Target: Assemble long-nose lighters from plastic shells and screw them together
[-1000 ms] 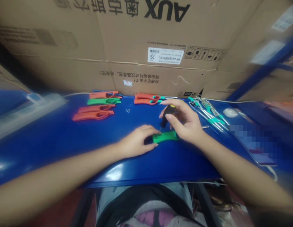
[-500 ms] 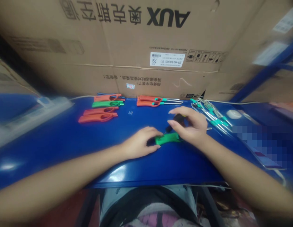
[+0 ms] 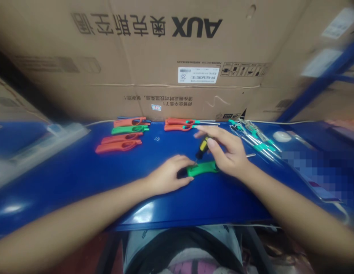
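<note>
A green lighter (image 3: 204, 168) lies lengthwise on the blue table, its right end partly covered by my right hand. My left hand (image 3: 172, 175) grips its left end between thumb and fingers. In my right hand (image 3: 226, 148) is a short black and yellow screwdriver (image 3: 203, 147), tilted, held between thumb and fingers. Its tip points down at the left part of the green lighter; whether it sits in a screw is too small to tell. A thin metal rod (image 3: 251, 155) shows just right of my right hand.
Orange lighter bodies (image 3: 119, 146) and a green one (image 3: 129, 129) lie back left. Two orange lighters with metal tubes (image 3: 178, 127) lie at the back middle. Several metal tubes with teal parts (image 3: 259, 146) and a white round object (image 3: 282, 137) are at right. A cardboard wall (image 3: 154, 57) stands behind.
My right hand's fingers have loosened and spread upward around the screwdriver, showing more of its yellow and black handle. My left hand and the green lighter have stayed in place.
</note>
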The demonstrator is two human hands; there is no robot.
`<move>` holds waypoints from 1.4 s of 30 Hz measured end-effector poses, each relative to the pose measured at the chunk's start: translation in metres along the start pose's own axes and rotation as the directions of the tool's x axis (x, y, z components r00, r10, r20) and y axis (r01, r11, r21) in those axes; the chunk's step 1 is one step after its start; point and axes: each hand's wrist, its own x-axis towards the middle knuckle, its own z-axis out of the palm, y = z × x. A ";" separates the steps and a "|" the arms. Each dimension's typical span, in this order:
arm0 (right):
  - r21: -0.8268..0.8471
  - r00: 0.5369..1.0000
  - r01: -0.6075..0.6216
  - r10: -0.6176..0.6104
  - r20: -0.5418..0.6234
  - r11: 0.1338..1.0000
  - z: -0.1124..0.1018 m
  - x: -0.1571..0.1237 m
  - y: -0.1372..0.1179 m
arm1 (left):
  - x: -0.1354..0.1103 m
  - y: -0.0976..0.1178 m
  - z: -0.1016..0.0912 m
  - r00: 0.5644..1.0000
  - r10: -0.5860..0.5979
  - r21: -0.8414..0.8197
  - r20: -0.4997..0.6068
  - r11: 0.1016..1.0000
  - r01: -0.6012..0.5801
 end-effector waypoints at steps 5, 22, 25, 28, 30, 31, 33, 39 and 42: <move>0.246 0.983 -0.118 0.079 0.163 0.962 -0.001 0.003 -0.004 | 0.000 -0.001 0.001 1.000 -0.011 0.019 0.002 1.000 0.011; -0.142 0.986 0.164 -0.166 -0.007 0.976 -0.001 0.001 -0.004 | 0.000 -0.003 0.003 1.000 -0.010 0.034 -0.028 0.999 0.011; -0.032 0.994 0.083 -0.080 0.077 0.996 0.000 0.000 -0.007 | 0.000 -0.003 0.002 1.000 -0.015 0.031 -0.025 0.999 0.016; 0.076 0.992 -0.019 0.009 0.123 0.997 0.002 0.001 -0.008 | 0.001 -0.002 0.002 0.999 -0.019 0.023 -0.027 1.000 0.020; 0.012 0.998 0.035 -0.035 0.047 0.999 0.002 0.002 -0.007 | 0.001 -0.002 0.002 0.999 -0.017 0.024 -0.028 1.000 0.018; -0.048 0.998 0.070 -0.070 0.003 0.996 0.002 0.002 -0.007 | 0.001 -0.002 0.002 0.999 -0.018 0.025 -0.028 1.000 0.018; -0.127 0.995 0.086 -0.091 -0.031 0.988 0.002 0.001 -0.006 | 0.001 -0.001 0.002 0.999 -0.023 0.027 -0.028 0.999 0.023; 0.106 0.984 -0.111 0.094 0.153 0.988 0.002 -0.001 -0.008 | 0.001 -0.002 0.003 0.999 -0.022 0.022 -0.033 0.999 0.023; 0.005 0.997 0.019 -0.019 0.081 1.000 0.001 0.001 -0.007 | 0.000 -0.003 0.004 0.999 -0.007 0.037 -0.042 0.999 0.009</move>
